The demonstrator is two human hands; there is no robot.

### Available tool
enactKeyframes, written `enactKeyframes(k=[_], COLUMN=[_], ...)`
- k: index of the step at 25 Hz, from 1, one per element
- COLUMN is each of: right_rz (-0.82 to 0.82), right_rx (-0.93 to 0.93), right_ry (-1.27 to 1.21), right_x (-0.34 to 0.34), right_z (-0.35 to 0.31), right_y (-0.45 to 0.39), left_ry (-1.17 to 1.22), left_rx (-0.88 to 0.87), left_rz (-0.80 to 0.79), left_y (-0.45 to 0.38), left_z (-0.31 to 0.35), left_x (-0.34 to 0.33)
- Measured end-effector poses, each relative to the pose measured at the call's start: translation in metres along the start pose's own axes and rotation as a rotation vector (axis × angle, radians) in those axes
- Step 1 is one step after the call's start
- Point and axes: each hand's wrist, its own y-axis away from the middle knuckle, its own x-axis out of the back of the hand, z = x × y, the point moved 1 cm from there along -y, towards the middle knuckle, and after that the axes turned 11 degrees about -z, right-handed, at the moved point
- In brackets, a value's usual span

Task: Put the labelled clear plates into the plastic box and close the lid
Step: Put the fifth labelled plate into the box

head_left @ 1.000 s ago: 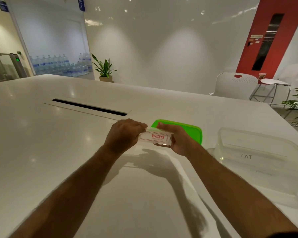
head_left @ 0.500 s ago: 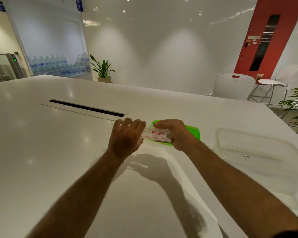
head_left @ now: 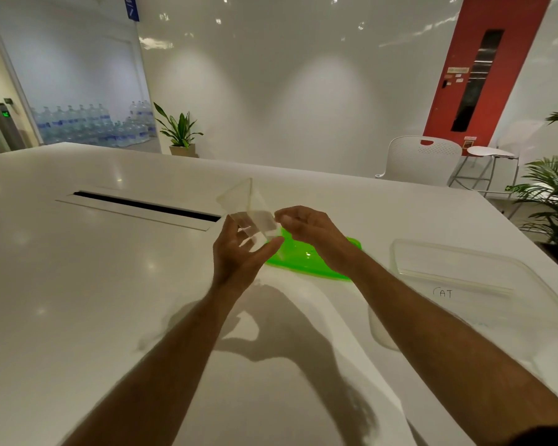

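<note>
With the left hand (head_left: 239,255) gripping the clear plates (head_left: 248,214) above the counter (head_left: 110,300) and the right hand (head_left: 306,226) pinching their edge, carry them level toward the plastic box (head_left: 484,284) at the right edge, keeping the green lid (head_left: 306,259) free.

A white table (head_left: 78,284) bore a dark slot (head_left: 145,206); beyond stood a white chair (head_left: 422,156), a potted plant (head_left: 179,133) and a red door (head_left: 484,69).

Soft ceiling light gives glare spots on the glossy desk (head_left: 78,284); dark arm shadows fall below, edges look bent.
</note>
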Motion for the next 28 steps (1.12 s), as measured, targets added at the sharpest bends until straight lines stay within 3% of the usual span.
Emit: enactKeyframes(k=[5,8,11,18,21,28], right_rz=[-0.104,-0.097,-0.116,-0.074,-0.038,0.030], right_rx=[-0.049,-0.046,-0.053,-0.167,-0.201,-0.355], right_ry=[0.332,0.526,0.595,0.681,0.717,0.861], right_x=[0.020,0.028,0.038,0.093,0.117,0.180], right_z=[0.003,0.002,-0.004,-0.022,-0.032,-0.045], right_y=[0.006,0.009,0.015,0.047,0.069,0.138], left_ry=[0.280,0.305,0.304,0.472,0.418,0.046], left_rx=[-0.049,-0.038,-0.005,0.039,0.022,0.081], left_rz=[-0.052,-0.092,-0.130,0.010,-0.027,-0.411], left_y=[0.004,0.006,0.006,-0.011,-0.020,-0.036], left_z=[0.003,0.000,-0.002,0.002,0.010,0.043], left_x=[-0.018,-0.026,-0.031,-0.033,-0.048,-0.111])
